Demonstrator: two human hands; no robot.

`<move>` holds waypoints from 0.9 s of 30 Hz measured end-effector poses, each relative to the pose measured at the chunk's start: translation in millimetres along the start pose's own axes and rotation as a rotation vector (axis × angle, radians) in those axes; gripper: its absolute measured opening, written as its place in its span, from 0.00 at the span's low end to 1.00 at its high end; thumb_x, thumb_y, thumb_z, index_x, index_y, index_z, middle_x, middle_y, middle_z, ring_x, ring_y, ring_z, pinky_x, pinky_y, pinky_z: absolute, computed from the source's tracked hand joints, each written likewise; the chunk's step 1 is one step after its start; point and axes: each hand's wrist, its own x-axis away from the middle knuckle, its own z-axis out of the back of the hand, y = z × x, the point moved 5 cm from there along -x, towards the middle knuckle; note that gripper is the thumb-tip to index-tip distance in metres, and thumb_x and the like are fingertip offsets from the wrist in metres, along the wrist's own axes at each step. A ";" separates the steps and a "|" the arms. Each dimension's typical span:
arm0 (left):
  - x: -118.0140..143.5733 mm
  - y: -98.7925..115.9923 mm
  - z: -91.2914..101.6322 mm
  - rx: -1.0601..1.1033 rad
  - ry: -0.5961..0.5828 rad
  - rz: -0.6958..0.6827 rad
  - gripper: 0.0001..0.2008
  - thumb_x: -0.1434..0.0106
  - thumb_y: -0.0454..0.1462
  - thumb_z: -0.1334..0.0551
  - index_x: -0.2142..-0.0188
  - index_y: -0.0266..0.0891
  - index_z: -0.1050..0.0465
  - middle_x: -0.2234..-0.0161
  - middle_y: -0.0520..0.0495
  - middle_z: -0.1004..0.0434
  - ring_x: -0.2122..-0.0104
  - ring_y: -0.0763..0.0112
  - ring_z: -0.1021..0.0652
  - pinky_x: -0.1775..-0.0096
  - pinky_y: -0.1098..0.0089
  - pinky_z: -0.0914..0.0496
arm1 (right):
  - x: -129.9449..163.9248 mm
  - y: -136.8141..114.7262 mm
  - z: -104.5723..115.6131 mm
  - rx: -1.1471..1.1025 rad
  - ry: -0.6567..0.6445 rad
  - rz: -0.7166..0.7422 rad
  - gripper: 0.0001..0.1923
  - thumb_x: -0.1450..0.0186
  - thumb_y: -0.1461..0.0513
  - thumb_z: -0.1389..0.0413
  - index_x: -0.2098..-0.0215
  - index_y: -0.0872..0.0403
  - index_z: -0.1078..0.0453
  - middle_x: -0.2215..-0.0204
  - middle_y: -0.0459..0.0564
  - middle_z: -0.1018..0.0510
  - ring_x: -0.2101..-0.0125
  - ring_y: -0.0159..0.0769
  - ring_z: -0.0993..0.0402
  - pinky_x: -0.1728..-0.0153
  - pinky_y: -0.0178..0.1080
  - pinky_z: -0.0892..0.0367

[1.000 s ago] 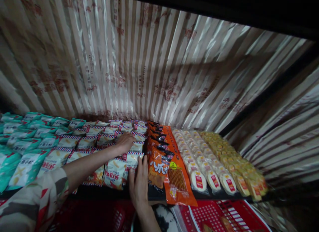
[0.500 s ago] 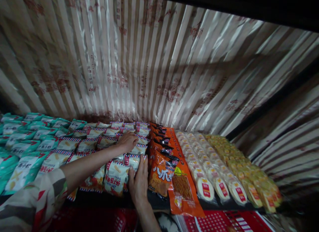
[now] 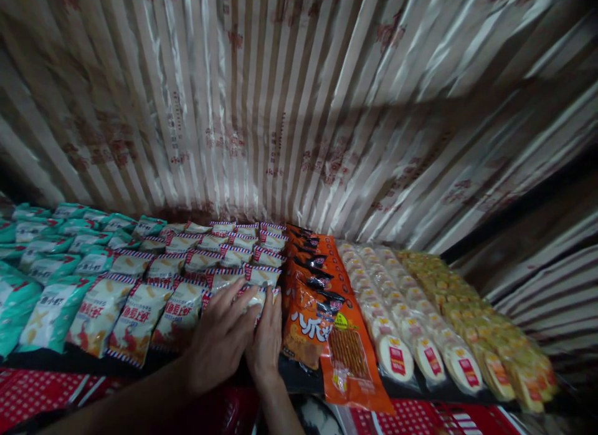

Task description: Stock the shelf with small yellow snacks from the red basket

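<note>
My left hand [image 3: 219,338] lies with its fingers spread on the front white-and-red shrimp snack packet [image 3: 256,294] of the rightmost row. My right hand [image 3: 267,343] rests flat against the same packet's right edge, next to the orange snack bags [image 3: 306,323]. The two hands touch each other, and neither is closed around the packet. Several rows of the same white-and-red packets [image 3: 140,310] run back along the dark shelf [image 3: 299,377].
Teal packets [image 3: 47,304] fill the shelf's left. Right of the orange bags lie an orange stick-snack pack [image 3: 348,354], rows of round white cakes [image 3: 397,354] and yellow packs [image 3: 495,354]. Striped shiny sheeting [image 3: 280,111] backs the shelf. Red baskets [image 3: 411,419] sit below.
My left hand has drawn back from deep in the row to the front packet, beside my right hand. The view has shifted slightly up and left.
</note>
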 end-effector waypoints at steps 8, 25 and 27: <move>42.4 6.6 -34.5 -0.145 -0.014 0.025 0.22 0.35 0.42 0.50 0.43 0.42 0.37 0.40 0.46 0.40 0.38 0.59 0.45 0.39 0.56 0.54 | 0.1 7.2 5.4 -0.176 -0.080 -0.050 0.28 0.31 0.54 0.66 0.34 0.53 0.60 0.35 0.52 0.55 0.35 0.40 0.63 0.40 0.52 0.51; 48.0 -3.4 -50.9 -0.177 -0.024 0.095 0.20 0.38 0.46 0.44 0.49 0.44 0.31 0.37 0.50 0.47 0.36 0.58 0.51 0.38 0.53 0.62 | -89.1 -46.3 61.0 -0.035 -0.138 0.060 0.26 0.30 0.57 0.64 0.38 0.59 0.48 0.40 0.57 0.40 0.40 0.37 0.45 0.42 0.45 0.45; 49.9 -1.8 -50.9 -0.207 -0.018 0.073 0.22 0.38 0.44 0.45 0.45 0.44 0.35 0.36 0.50 0.48 0.37 0.58 0.51 0.38 0.54 0.61 | -127.0 -53.9 59.4 0.147 -0.290 0.118 0.23 0.31 0.61 0.62 0.42 0.59 0.40 0.47 0.57 0.30 0.46 0.37 0.35 0.47 0.41 0.39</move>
